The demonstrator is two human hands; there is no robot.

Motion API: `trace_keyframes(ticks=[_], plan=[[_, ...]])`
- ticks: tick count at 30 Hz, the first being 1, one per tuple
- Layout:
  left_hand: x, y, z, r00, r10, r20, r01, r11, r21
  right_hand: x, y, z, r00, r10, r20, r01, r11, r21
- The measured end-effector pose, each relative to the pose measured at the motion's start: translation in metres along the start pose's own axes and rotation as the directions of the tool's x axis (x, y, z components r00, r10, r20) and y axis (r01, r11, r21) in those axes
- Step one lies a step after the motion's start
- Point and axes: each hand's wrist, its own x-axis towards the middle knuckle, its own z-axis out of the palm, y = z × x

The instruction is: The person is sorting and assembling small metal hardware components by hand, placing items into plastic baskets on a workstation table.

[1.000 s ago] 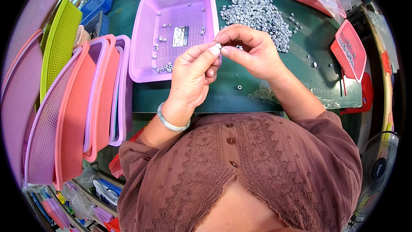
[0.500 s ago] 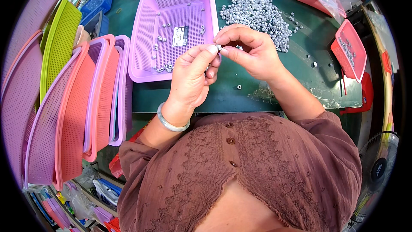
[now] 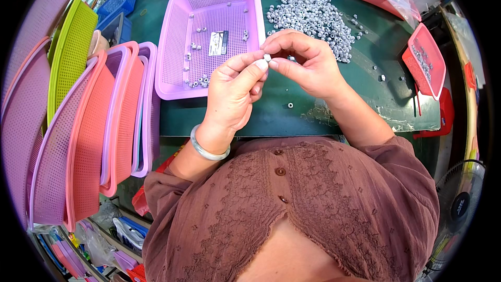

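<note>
Between the fingertips of both my hands is a small grey ring-shaped part (image 3: 267, 58), pinched from either side. My left hand (image 3: 236, 86), with a pale bangle (image 3: 210, 151) at the wrist, grips it by thumb and forefinger; the other fingers curl under. Thumb and index of my right hand (image 3: 308, 65) meet the part from the right. A second grey piece (image 3: 291, 59) shows by the right palm; whether it is held, I cannot tell. Behind the left hand lies a purple mesh basket (image 3: 167, 47) with scattered grey parts and a printed card (image 3: 218, 43).
A heap of grey parts (image 3: 308, 18) covers the green table (image 3: 365, 104) beyond my right hand. One loose part (image 3: 290, 105) lies near the front edge. Stacked baskets (image 3: 86, 141) crowd the left; a pink tray (image 3: 425, 62) stands right, above a fan (image 3: 459, 203).
The small part between my fingertips has turned slightly and shows more of its face. Both hands stay in nearly the same place.
</note>
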Motion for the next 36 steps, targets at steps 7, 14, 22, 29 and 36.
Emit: trace_keyframes(ticks=[7, 14, 22, 29, 36], plan=[[0.001, -0.001, 0.0, 1.0, 0.011, -0.007, -0.011, 1.0, 0.026, 0.0, 0.001, 0.0, 1.0, -0.012, 0.001, 0.012, 1.0, 0.0], [0.0, 0.0, 0.001, 1.0, 0.001, -0.014, -0.001, 1.0, 0.02, 0.001, 0.001, 0.0, 0.997, -0.075, 0.003, 0.075, 0.997, -0.027], [0.001, -0.005, -0.001, 0.995, 0.094, -0.013, -0.09, 0.98, 0.175, 0.0, 0.003, 0.005, 0.994, -0.061, -0.087, 0.062, 0.998, 0.001], [0.001, -0.008, -0.002, 0.977, 0.214, 0.009, -0.207, 0.931, 0.302, 0.001, 0.003, 0.006, 0.996, -0.053, -0.071, 0.053, 0.999, 0.001], [-0.006, 0.003, -0.012, 0.999, 0.054, 0.003, -0.054, 0.998, 0.016, 0.007, 0.004, 0.009, 0.999, -0.043, -0.027, 0.041, 0.996, -0.074]])
